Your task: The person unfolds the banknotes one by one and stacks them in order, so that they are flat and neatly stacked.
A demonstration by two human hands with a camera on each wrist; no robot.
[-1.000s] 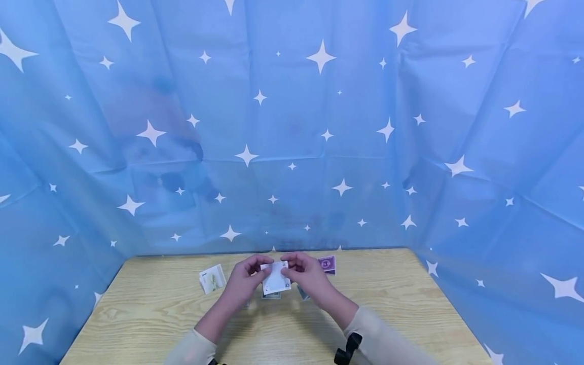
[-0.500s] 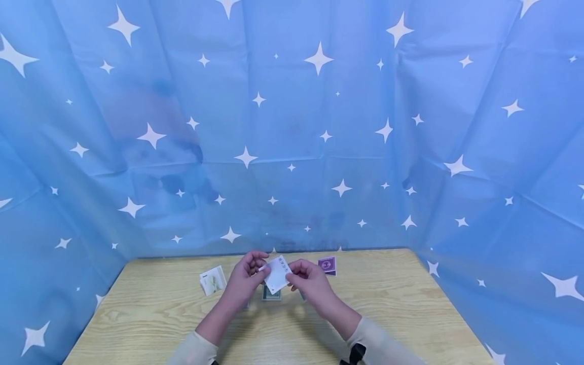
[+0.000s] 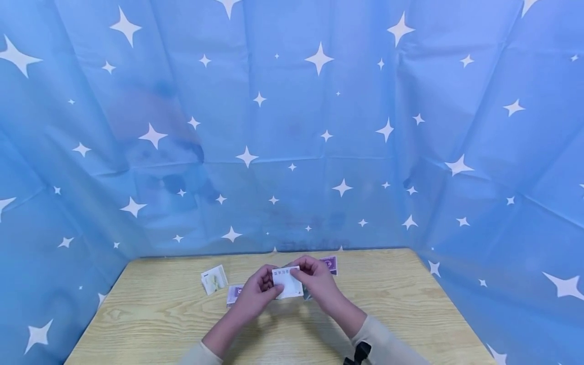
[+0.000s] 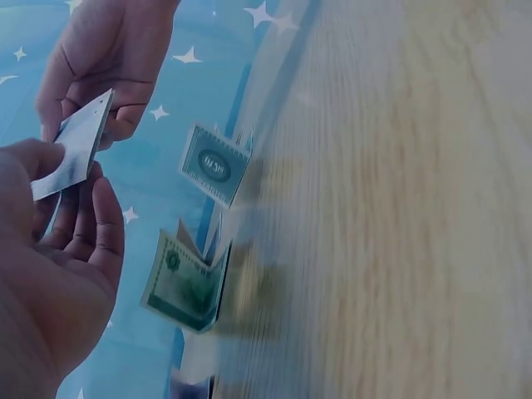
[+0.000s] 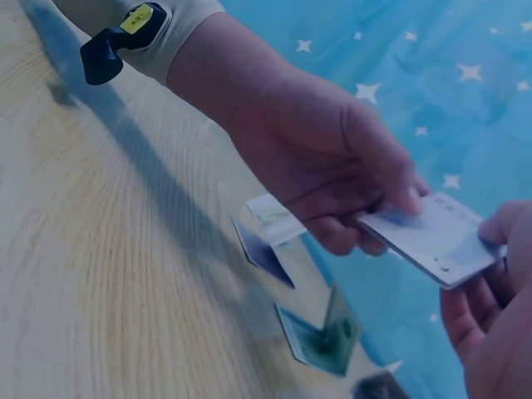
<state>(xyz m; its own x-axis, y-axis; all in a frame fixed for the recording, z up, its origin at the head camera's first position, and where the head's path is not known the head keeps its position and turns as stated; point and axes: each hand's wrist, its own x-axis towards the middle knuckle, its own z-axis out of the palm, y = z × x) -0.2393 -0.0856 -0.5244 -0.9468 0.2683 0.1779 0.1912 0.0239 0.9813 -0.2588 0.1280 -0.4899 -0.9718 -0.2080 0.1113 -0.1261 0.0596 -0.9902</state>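
Observation:
Between both hands is a small pale folded paper (image 3: 287, 283), printed with a row of characters along one edge; it looks like a folded banknote. My left hand (image 3: 257, 296) pinches its left side, thumb on top. My right hand (image 3: 318, 280) holds its upper right corner, with the thumb lying on the face. In the left wrist view, the paper (image 4: 76, 148) shows a thin layered edge. Under the hands, a green folded banknote (image 4: 187, 283) and a teal folded banknote (image 4: 214, 165) stand partly unfolded on the table.
A pale folded banknote (image 3: 213, 280) lies on the wooden table (image 3: 150, 314) at left. A purple folded banknote (image 3: 234, 294) is beside my left hand, and another purple banknote (image 3: 329, 263) lies behind my right hand. A blue star-patterned curtain (image 3: 292, 126) surrounds the table.
The held paper tilted, then turned back nearly level, and its printed row now runs along the top. Both hands shifted slightly right, uncovering the left purple banknote.

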